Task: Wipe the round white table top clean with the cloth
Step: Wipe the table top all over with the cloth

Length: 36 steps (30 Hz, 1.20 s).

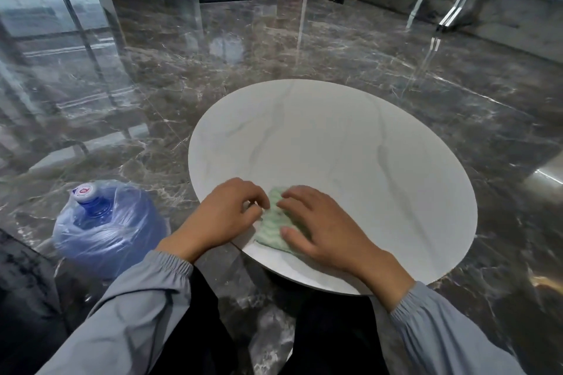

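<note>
Both hands meet on the cloth (271, 222) at the table top's (350, 146) near edge: my left hand (225, 216) pinches its left side, my right hand (323, 228) presses it flat; nearly all the top lies beyond.

1 head view, steeply downward, near table (350, 146)

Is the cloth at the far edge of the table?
No, the cloth lies by the near edge of the table, partly under the right hand.

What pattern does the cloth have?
The small folded cloth has pale green-and-white wavy stripes; head view.
</note>
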{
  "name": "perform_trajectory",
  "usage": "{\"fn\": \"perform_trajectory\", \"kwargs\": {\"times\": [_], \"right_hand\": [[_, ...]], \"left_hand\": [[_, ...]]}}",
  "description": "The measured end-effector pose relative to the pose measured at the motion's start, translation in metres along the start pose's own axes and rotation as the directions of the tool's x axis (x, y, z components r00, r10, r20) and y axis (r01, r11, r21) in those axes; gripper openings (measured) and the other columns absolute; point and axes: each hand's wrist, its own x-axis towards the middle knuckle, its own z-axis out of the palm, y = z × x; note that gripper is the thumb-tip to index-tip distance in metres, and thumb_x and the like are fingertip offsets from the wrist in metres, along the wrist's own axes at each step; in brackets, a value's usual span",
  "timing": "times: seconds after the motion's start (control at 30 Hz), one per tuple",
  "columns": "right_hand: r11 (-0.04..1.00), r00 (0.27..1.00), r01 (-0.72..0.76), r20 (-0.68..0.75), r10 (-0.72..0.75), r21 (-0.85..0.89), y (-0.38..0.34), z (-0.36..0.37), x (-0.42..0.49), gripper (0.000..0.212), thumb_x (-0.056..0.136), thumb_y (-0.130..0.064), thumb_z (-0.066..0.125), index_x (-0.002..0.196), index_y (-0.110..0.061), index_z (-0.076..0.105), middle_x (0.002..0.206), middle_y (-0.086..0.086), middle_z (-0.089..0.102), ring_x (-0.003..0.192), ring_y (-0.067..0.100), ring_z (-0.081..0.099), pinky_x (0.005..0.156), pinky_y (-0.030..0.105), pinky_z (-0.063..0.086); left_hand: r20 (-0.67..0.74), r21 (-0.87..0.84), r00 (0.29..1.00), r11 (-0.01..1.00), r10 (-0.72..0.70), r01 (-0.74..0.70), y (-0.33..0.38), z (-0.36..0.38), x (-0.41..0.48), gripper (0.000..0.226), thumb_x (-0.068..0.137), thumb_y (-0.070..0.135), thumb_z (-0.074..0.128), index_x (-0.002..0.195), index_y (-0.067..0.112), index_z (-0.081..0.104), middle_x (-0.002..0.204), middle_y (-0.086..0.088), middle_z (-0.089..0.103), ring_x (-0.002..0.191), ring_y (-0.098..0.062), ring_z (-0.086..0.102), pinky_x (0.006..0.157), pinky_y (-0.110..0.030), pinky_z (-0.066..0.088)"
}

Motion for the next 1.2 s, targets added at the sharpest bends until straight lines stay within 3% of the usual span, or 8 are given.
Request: {"fn": "perform_trajectory", "kwargs": {"times": [0.13,0.37,0.5,0.6,0.83,0.97,1.07,1.2], "right_hand": [[0.997,0.961,-0.073,0.266,0.08,-0.038,0.007,0.019,0.013,0.062,0.106,-0.061,0.02,0.164,-0.041,0.009,0.172,-0.018,-0.006,0.154,0.001,-0.019,0.126,0.032,-0.009],[0.892,0.877,-0.424,0.178,0.447,-0.153,0.054,0.011,0.033,0.07,0.102,-0.062,0.015,0.166,-0.032,0.01,0.174,-0.006,-0.003,0.159,0.018,-0.011,0.128,0.043,-0.003],[0.983,0.952,-0.137,0.258,0.164,-0.12,-0.005,0.023,0.014,0.069,0.103,-0.066,0.016,0.165,-0.039,0.0,0.171,-0.012,-0.016,0.155,0.012,-0.025,0.127,0.04,-0.012],[0.99,0.958,-0.115,0.253,0.133,-0.085,-0.004,0.018,0.002,0.069,0.102,-0.069,0.019,0.164,-0.043,0.002,0.17,-0.018,-0.015,0.155,0.006,-0.022,0.126,0.033,-0.012],[0.788,0.786,-0.579,0.114,0.607,-0.209,0.09,-0.005,0.004,0.067,0.106,-0.058,0.021,0.166,-0.029,0.012,0.174,-0.003,0.001,0.16,0.023,-0.004,0.127,0.043,0.001],[0.913,0.894,-0.362,0.208,0.398,-0.19,0.018,0.018,0.01,0.082,0.093,-0.068,0.003,0.166,-0.031,0.004,0.173,-0.003,-0.01,0.158,0.022,-0.018,0.128,0.046,-0.007],[0.985,0.946,-0.146,0.278,0.165,-0.087,-0.032,0.025,-0.014,0.072,0.101,-0.066,0.018,0.165,-0.036,0.002,0.171,-0.011,-0.016,0.155,0.014,-0.025,0.126,0.039,-0.015],[0.949,0.934,-0.284,0.186,0.305,-0.135,0.018,0.01,-0.033,0.07,0.103,-0.067,0.024,0.165,-0.039,0.009,0.172,-0.015,-0.006,0.158,0.01,-0.012,0.129,0.04,-0.002]], "left_hand": [[-0.139,0.062,0.985,0.992,-0.104,0.114,-0.011,0.012,0.011,0.026,0.085,0.031,0.05,0.095,0.025,0.073,0.092,0.013,0.063,0.095,-0.016,0.054,0.088,-0.036,0.044],[-0.183,0.236,0.978,0.961,-0.101,0.143,-0.021,0.023,0.028,0.033,0.091,0.037,0.046,0.099,0.021,0.074,0.106,0.002,0.071,0.106,-0.029,0.062,0.082,-0.045,0.048],[-0.301,0.149,0.941,0.967,-0.155,0.207,-0.028,0.031,0.026,0.033,0.091,0.038,0.042,0.098,0.024,0.071,0.103,0.006,0.066,0.102,-0.023,0.058,0.085,-0.04,0.04],[-0.359,0.186,0.926,0.964,-0.114,0.191,-0.029,0.037,0.023,0.029,0.092,0.037,0.044,0.096,0.023,0.07,0.102,0.006,0.064,0.099,-0.021,0.057,0.081,-0.036,0.033],[-0.386,0.211,0.918,0.96,-0.093,0.185,-0.027,0.04,0.023,0.014,0.094,0.029,0.057,0.095,0.023,0.069,0.102,0.007,0.063,0.099,-0.018,0.056,0.084,-0.032,0.03],[-0.39,0.223,0.916,0.956,-0.092,0.191,-0.028,0.041,0.023,0.016,0.093,0.03,0.055,0.095,0.024,0.069,0.102,0.007,0.062,0.099,-0.018,0.055,0.083,-0.03,0.028],[-0.394,0.218,0.915,0.958,-0.088,0.186,-0.029,0.04,0.023,0.023,0.091,0.034,0.049,0.096,0.024,0.069,0.104,0.007,0.063,0.101,-0.018,0.054,0.082,-0.03,0.027],[-0.383,0.236,0.921,0.957,-0.069,0.17,-0.031,0.04,0.023,0.022,0.092,0.033,0.051,0.097,0.023,0.07,0.105,0.006,0.064,0.1,-0.02,0.054,0.083,-0.032,0.03]]}}
